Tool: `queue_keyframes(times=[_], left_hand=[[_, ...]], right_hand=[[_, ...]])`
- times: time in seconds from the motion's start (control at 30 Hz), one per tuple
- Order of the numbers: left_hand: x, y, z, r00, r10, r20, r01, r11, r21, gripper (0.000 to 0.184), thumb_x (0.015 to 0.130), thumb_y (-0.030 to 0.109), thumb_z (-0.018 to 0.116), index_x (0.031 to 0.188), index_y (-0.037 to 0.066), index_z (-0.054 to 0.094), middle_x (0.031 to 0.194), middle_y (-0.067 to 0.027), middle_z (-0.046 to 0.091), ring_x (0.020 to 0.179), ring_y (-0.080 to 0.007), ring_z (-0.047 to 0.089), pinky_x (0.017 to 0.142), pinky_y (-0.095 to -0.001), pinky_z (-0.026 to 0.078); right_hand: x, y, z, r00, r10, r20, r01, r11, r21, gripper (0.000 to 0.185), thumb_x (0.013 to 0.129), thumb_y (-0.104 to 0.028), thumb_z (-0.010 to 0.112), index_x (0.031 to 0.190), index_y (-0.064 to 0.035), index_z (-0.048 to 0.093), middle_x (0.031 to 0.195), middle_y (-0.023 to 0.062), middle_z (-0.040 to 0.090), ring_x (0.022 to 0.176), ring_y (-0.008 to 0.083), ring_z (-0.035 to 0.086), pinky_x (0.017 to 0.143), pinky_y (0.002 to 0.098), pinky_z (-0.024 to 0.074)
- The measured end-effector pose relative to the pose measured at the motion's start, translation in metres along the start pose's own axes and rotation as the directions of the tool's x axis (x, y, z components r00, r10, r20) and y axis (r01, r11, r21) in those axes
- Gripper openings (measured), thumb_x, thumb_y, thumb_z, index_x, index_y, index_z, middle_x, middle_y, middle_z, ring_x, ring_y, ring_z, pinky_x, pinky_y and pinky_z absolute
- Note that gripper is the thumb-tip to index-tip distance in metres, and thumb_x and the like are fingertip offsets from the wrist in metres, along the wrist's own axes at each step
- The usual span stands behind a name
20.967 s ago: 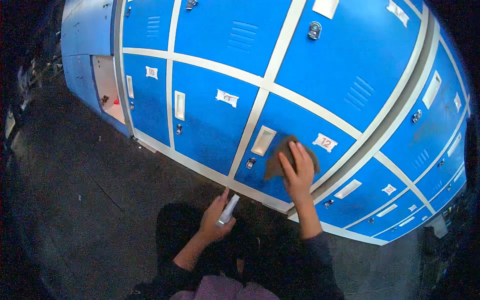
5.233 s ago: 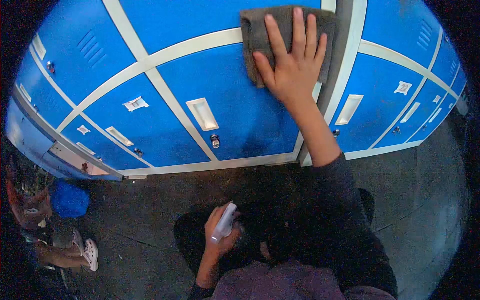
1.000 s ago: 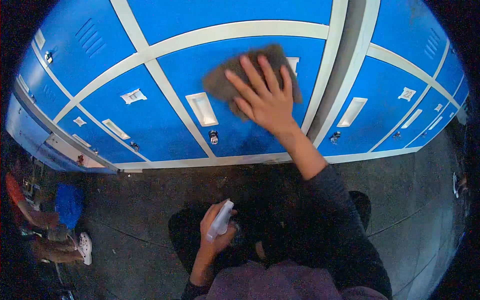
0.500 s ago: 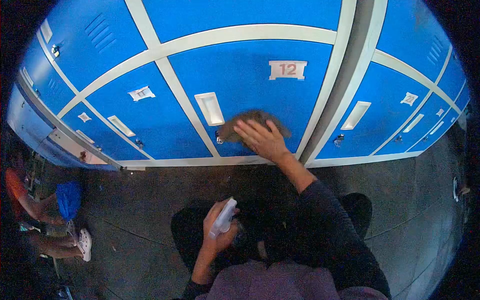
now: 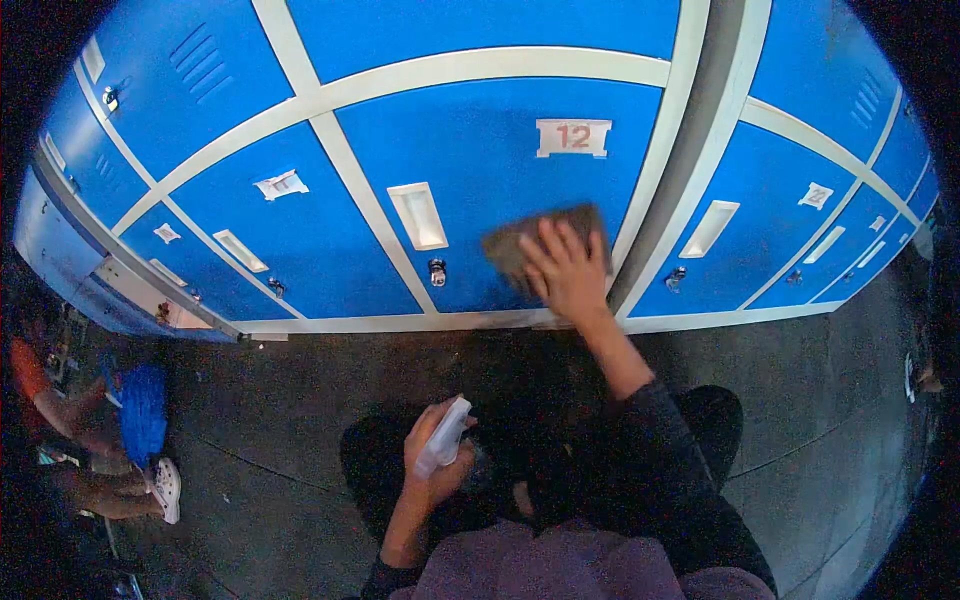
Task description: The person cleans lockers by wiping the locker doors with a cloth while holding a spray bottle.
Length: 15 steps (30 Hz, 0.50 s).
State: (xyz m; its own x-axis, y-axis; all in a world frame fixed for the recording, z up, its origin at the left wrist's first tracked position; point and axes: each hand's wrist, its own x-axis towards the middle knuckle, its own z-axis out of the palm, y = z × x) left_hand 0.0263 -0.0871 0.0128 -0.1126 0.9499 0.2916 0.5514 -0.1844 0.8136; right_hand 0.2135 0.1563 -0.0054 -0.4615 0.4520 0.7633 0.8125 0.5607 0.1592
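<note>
My right hand (image 5: 570,270) lies with its fingers stretched over a grey-brown cloth (image 5: 510,252), pressing it against the lower right of the blue locker door (image 5: 470,150) marked 12. The cloth is slightly blurred. To its left are the door's white recessed handle (image 5: 418,216) and a small metal lock (image 5: 437,272). Low over my lap, my left hand (image 5: 425,465) is wrapped round a spray bottle (image 5: 443,437). The bottle's white head points up and away from me, while its body is mostly hidden in shadow.
More blue lockers stand on both sides, including one with a number 22 label (image 5: 816,196). A grey gap (image 5: 680,160) separates two locker units. At the left, another person's leg with a white shoe (image 5: 168,490) is beside a blue cloth-like item (image 5: 143,412). Dark floor (image 5: 270,430) lies below.
My right hand and the cloth have slid right across the door, uncovering the lock. My left hand with the spray bottle has hardly moved. The blue item at the left has shifted slightly.
</note>
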Motion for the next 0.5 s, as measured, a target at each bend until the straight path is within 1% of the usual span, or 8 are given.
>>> queue_keyframes(times=[0.07,0.13,0.17,0.23,0.27,0.37,0.47,0.5], left_hand=[[0.000,0.004,-0.001,0.999,-0.035,0.012,0.035,0.999,-0.013,0.051,0.061,0.002,0.061,0.111,0.002,0.053,0.094,-0.0101,0.062,0.089,-0.0278,0.060,0.081,-0.0339,0.046],[0.000,0.004,-0.001,1.000,0.008,0.008,-0.009,0.997,0.078,0.050,0.061,0.002,0.061,0.111,0.002,0.053,0.094,-0.0101,0.062,0.089,-0.0284,0.060,0.081,-0.0345,0.047],[0.001,0.004,-0.002,1.000,0.031,0.006,-0.031,0.992,0.124,0.050,0.061,0.002,0.061,0.111,0.003,0.053,0.094,-0.0101,0.062,0.088,-0.0287,0.060,0.081,-0.0348,0.047],[0.002,0.004,-0.001,1.000,-0.008,0.009,0.007,0.993,0.117,0.050,0.061,0.003,0.062,0.110,0.003,0.053,0.094,-0.0105,0.062,0.088,-0.0287,0.060,0.080,-0.0355,0.047],[0.003,0.005,0.000,1.000,-0.027,0.011,0.026,0.993,0.111,0.049,0.062,0.003,0.062,0.110,0.003,0.054,0.094,-0.0107,0.062,0.087,-0.0287,0.060,0.080,-0.0359,0.047],[0.004,0.013,0.003,0.992,-0.117,-0.040,0.116,0.992,-0.047,0.048,0.062,0.003,0.062,0.109,0.004,0.054,0.093,-0.0114,0.062,0.085,-0.0289,0.060,0.078,-0.0358,0.048],[0.008,0.008,0.004,0.999,0.040,-0.002,-0.040,0.996,0.077,0.047,0.063,0.002,0.061,0.109,0.004,0.055,0.093,-0.0120,0.061,0.084,-0.0277,0.061,0.076,-0.0346,0.048],[0.006,0.005,0.005,1.000,-0.013,-0.001,0.013,1.000,-0.014,0.047,0.063,0.002,0.061,0.110,0.004,0.054,0.093,-0.0120,0.061,0.084,-0.0276,0.061,0.076,-0.0342,0.048]], right_hand=[[0.058,0.008,-0.032,0.965,0.046,-0.257,-0.071,0.994,-0.086,0.053,0.078,-0.042,0.055,0.129,-0.0266,0.047,0.142,0.0116,0.028,0.130,0.0282,0.027,0.103,0.0526,0.0163],[0.106,0.015,-0.065,0.916,0.089,-0.391,-0.137,0.986,-0.097,0.054,0.078,-0.043,0.053,0.128,-0.0245,0.048,0.142,0.0156,0.027,0.131,0.0299,0.025,0.103,0.0526,0.0150],[0.124,0.018,-0.075,0.880,0.112,-0.461,-0.164,0.984,-0.074,0.054,0.078,-0.043,0.053,0.128,-0.0240,0.048,0.142,0.0156,0.026,0.130,0.0308,0.024,0.103,0.0523,0.0151],[0.142,0.018,-0.081,0.814,0.149,-0.561,-0.216,0.975,-0.054,0.054,0.079,-0.044,0.051,0.128,-0.0229,0.048,0.141,0.0144,0.027,0.130,0.0324,0.024,0.103,0.0519,0.0154],[0.141,0.016,-0.078,0.821,0.146,-0.552,-0.214,0.975,-0.060,0.053,0.080,-0.044,0.051,0.128,-0.0228,0.048,0.140,0.0139,0.028,0.129,0.0322,0.024,0.103,0.0521,0.0154],[0.119,0.007,-0.057,0.854,0.135,-0.502,-0.193,0.979,-0.066,0.050,0.082,-0.043,0.050,0.127,-0.0240,0.049,0.138,0.0115,0.030,0.129,0.0312,0.024,0.103,0.0534,0.0152],[0.066,-0.007,-0.019,0.925,0.010,-0.379,-0.051,0.994,-0.098,0.046,0.081,-0.040,0.054,0.125,-0.0261,0.050,0.136,0.0105,0.031,0.128,0.0307,0.025,0.102,0.0534,0.0173],[0.044,-0.011,-0.007,0.946,-0.026,-0.322,-0.007,0.995,-0.102,0.045,0.081,-0.038,0.055,0.124,-0.0270,0.051,0.135,0.0103,0.032,0.126,0.0306,0.027,0.101,0.0534,0.0185]])
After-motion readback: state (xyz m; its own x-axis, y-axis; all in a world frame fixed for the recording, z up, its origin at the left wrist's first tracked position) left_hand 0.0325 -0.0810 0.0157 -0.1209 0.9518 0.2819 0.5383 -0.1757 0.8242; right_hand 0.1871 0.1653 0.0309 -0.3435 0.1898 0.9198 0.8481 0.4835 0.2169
